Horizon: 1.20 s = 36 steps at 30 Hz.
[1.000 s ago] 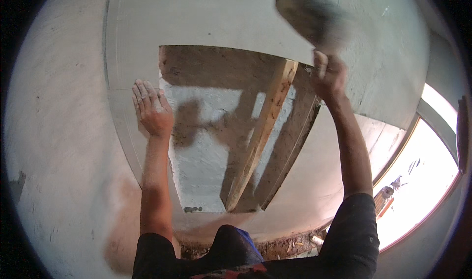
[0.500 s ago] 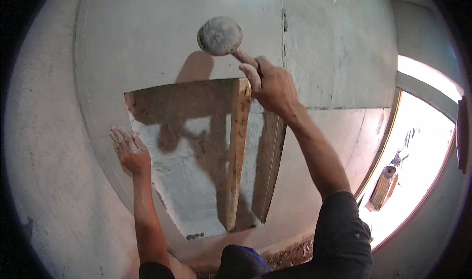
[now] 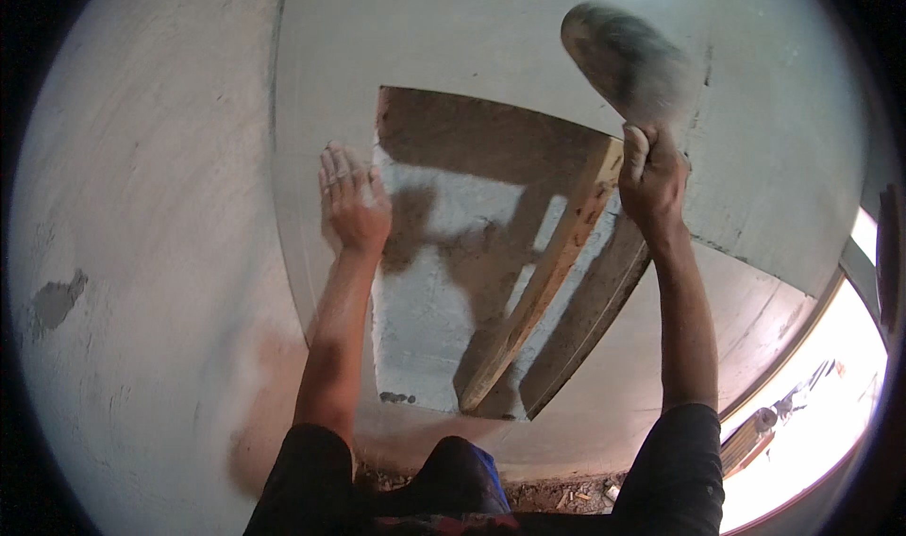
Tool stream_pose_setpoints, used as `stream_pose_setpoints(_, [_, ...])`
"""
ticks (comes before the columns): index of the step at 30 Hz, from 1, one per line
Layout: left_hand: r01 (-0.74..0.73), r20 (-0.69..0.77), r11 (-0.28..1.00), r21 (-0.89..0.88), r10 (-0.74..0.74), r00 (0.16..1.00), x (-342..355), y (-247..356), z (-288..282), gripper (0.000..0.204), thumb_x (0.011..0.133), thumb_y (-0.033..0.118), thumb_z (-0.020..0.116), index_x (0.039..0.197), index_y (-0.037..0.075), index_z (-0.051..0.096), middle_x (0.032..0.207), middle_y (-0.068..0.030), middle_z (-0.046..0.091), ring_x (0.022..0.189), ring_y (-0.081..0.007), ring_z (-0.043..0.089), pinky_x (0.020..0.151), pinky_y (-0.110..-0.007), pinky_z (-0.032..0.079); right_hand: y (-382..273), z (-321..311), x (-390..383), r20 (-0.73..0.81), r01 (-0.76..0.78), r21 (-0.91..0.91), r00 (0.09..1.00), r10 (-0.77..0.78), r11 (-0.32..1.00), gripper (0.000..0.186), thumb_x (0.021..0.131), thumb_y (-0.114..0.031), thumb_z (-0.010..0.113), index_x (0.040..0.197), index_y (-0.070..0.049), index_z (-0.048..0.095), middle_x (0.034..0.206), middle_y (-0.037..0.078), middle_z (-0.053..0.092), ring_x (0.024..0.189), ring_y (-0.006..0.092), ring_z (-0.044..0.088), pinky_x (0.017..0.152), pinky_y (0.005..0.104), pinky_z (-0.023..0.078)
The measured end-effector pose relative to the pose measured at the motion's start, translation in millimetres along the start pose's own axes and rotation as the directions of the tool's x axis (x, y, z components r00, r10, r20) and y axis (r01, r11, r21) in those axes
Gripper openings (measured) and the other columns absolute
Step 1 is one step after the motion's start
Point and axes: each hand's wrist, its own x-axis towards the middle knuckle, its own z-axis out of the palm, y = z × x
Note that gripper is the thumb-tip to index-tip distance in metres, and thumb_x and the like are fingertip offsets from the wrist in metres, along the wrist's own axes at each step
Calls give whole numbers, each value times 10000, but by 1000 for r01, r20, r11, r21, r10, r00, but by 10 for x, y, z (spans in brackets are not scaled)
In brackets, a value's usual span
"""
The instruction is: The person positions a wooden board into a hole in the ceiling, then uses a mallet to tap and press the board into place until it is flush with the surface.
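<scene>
1. Working against a plastered wall (image 3: 170,281), the person faces a rectangular opening (image 3: 472,253) cut into its smooth grey surface; the opening sits at the centre of the view.
2. The right hand (image 3: 651,173) is raised at 1 o'clock. Its fingers are closed around the handle of a round, dirty float-like tool (image 3: 623,59), whose pad stands above the hand and looks blurred; whether the pad touches the wall cannot be told.
3. The left hand (image 3: 351,201) lies flat at 10 o'clock with the fingers spread wide and holding nothing. The palm rests on the wall just beside the left edge of the opening.
4. A wooden plank (image 3: 543,281) leans diagonally inside the opening, running from its upper right corner, just below the right hand, down to the bottom edge at 6 o'clock.
5. A rough pale surface (image 3: 415,328) shows at the back of the opening, crossed by the shadows of both arms.
6. Progress, as a judgement: the wall around the opening appears already coated and smoothed. The opening itself remains unfilled, its edges look raw, and the plank is still in place, so the finishing around it seems unfinished.
7. A bright doorway (image 3: 821,385) lies at 4 o'clock, with rubble (image 3: 557,494) on the floor at the foot of the wall.
</scene>
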Motion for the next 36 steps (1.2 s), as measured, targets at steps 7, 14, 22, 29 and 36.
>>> stream_pose_setpoints(7, [-27,33,1000,6,27,999,-67,-68,-38,538,1023,255,530,1435,-83,461,1525,-303,411,1435,-453,385,1181,-519,328,-250,61,253,186,-169,-83,966,182,982,388,1059,-422,489,1098,-51,597,736,218,629,673,388,668,642,487,502])
stream_pose_setpoints(14, [-24,8,1000,-9,24,1000,13,-37,33,526,1030,265,516,1420,-87,482,1515,-298,429,1425,-456,396,1178,-521,330,-62,483,237,223,-97,-216,964,146,972,464,1040,-473,485,1028,-19,580,827,275,669,830,496,661,697,556,510])
stream_pose_setpoints(22, [-19,60,1000,-11,19,998,11,-79,-94,532,1025,277,529,1418,-81,491,1515,-292,435,1432,-430,401,1178,-514,326,-199,399,214,258,-229,-155,929,264,961,494,1039,-510,470,1049,-34,601,852,266,674,843,484,662,722,543,501])
stream_pose_setpoints(29, [60,141,992,-107,-44,989,111,-40,-137,641,983,421,571,1388,-74,532,1491,-292,468,1407,-448,429,1155,-549,338,-248,303,-826,49,-294,179,956,290,939,474,1063,-442,490,1090,15,612,767,99,588,717,197,540,680,378,469])
stream_pose_setpoints(36, [-136,73,991,10,135,988,795,264,-81,846,881,546,683,1439,-53,471,1511,-364,366,1441,-480,331,1179,-557,292,-69,220,-1727,205,-681,391,720,663,619,403,1055,-407,504,1004,-21,609,762,77,539,706,177,486,702,325,441])
